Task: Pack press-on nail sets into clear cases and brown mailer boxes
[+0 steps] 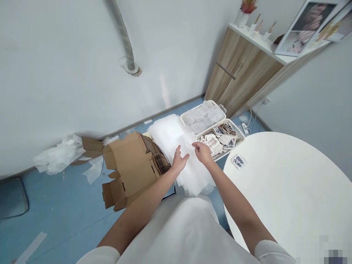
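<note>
A stack of thin white packing sheets (167, 130), soft and slightly translucent, lies in front of me, its near edge close to my shirt. My left hand (179, 161) is over the stack, thumb and fingers apart, holding nothing. Just to its right, my right hand (202, 152) has its thumb and forefinger closed together at a top packing sheet, whose edge looks lifted. Beyond my right hand sits a white basket (242, 137) of printed cards and small packs. Behind it, another white basket (182, 118) holds clear plastic boxes.
Flattened brown cardboard boxes (134, 161) are stacked at left. Scrap plastic wrap (62, 156) lies by the wall. A round white table (286, 190) at right bears a small pack of press-on nails (239, 161). A wooden cabinet (242, 69) and a power strip (244, 128) are farther back.
</note>
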{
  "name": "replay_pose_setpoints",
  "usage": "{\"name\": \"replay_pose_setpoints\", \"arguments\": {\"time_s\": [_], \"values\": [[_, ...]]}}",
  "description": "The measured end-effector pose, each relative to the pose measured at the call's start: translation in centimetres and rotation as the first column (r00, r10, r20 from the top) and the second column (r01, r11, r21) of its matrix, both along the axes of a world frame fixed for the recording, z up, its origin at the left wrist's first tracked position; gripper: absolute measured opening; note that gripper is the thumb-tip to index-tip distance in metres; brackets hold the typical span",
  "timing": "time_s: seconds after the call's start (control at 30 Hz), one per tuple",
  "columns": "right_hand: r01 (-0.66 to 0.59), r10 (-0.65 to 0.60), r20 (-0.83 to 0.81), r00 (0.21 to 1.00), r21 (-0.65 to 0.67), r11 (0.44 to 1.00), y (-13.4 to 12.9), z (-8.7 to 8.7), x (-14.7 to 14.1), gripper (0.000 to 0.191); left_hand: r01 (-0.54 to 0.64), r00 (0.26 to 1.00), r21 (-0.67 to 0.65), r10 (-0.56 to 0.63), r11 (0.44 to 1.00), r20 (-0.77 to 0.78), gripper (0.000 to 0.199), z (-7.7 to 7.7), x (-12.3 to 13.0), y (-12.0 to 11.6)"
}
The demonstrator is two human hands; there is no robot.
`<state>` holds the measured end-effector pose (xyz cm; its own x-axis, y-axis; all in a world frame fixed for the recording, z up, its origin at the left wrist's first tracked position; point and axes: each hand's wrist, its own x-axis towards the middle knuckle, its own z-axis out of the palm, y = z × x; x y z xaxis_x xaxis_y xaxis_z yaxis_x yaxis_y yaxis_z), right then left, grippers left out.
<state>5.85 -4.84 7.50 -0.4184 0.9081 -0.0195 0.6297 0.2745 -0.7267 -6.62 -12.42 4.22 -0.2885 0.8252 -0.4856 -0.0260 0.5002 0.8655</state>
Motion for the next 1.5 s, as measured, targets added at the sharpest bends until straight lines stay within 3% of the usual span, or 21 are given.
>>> {"name": "replay_pose_setpoints", "arguments": {"time_s": [0.2, 0.4, 0.63, 0.8, 0.9, 1.0, 1.13, 1.23, 1.3, 1.43, 1.47, 1.5], "values": [[0.081, -0.084, 0.012, 0.996, 0.172, 0.982, -4.1, 3.3, 3.2, 0.033, 0.107, 0.993, 0.009, -0.107, 0.994, -0.054, 0.074, -1.5, 1.0, -2.3], [0.304, -0.290, -0.108, 0.951, 0.149, 0.941, -9.2, 5.8, 8.2, 0.032, 0.220, 0.974, -0.042, -0.222, 0.975, -0.045, 0.082, -1.6, 3.9, -2.5], [0.638, -0.629, -0.229, 0.743, -0.043, 0.769, -14.7, 5.4, 15.1, 0.032, 0.476, 0.879, -0.023, -0.474, 0.879, 0.044, 0.065, 0.1, 8.4, -2.8], [0.792, -0.793, -0.231, 0.564, -0.123, 0.598, -19.0, 4.2, 20.5, 0.037, 0.619, 0.786, 0.021, -0.619, 0.785, -0.006, 0.047, -0.3, 13.9, -3.5], [0.835, -0.848, -0.240, 0.473, -0.185, 0.519, -21.4, 3.3, 24.1, 0.041, 0.704, 0.708, -0.015, -0.703, 0.710, -0.061, 0.042, -1.0, 17.8, -4.5], [0.864, -0.891, -0.234, 0.389, -0.242, 0.441, -23.4, 1.8, 27.8, 0.043, 0.808, 0.573, 0.009, -0.780, 0.590, -0.251, 0.044, -1.5, 21.3, -6.2], [0.896, -0.930, -0.151, 0.335, -0.257, 0.364, -25.3, -0.8, 32.8, 0.043, 0.965, 0.249, 0.063, -0.818, 0.254, -0.518, 0.045, -2.2, 25.0, -8.9], [0.896, -0.923, -0.088, 0.375, -0.220, 0.386, -25.8, -2.7, 36.1, 0.041, 0.997, 0.073, 0.013, -0.815, 0.080, -0.576, 0.048, -2.8, 27.4, -10.4], [0.891, -0.911, -0.032, 0.412, -0.197, 0.410, -25.8, -3.7, 37.7, 0.043, 0.999, 0.019, -0.024, -0.812, 0.040, -0.584, 0.050, -3.2, 28.8, -11.0], [0.921, -0.909, 0.147, 0.389, -0.022, 0.390, -26.2, -5.0, 38.1, 0.056, 0.996, -0.011, -0.078, -0.794, 0.046, -0.608, 0.056, -3.5, 30.6, -11.7], [0.909, -0.898, 0.172, 0.405, 0.026, 0.416, -26.4, -5.2, 37.7, 0.058, 0.995, -0.016, -0.090, -0.784, 0.051, -0.621, 0.057, -3.5, 30.8, -11.9], [0.878, -0.869, 0.184, 0.460, 0.052, 0.476, -26.8, -5.4, 37.1, 0.059, 0.993, -0.023, -0.106, -0.771, 0.057, -0.636, 0.058, -3.4, 31.0, -12.0]]}}
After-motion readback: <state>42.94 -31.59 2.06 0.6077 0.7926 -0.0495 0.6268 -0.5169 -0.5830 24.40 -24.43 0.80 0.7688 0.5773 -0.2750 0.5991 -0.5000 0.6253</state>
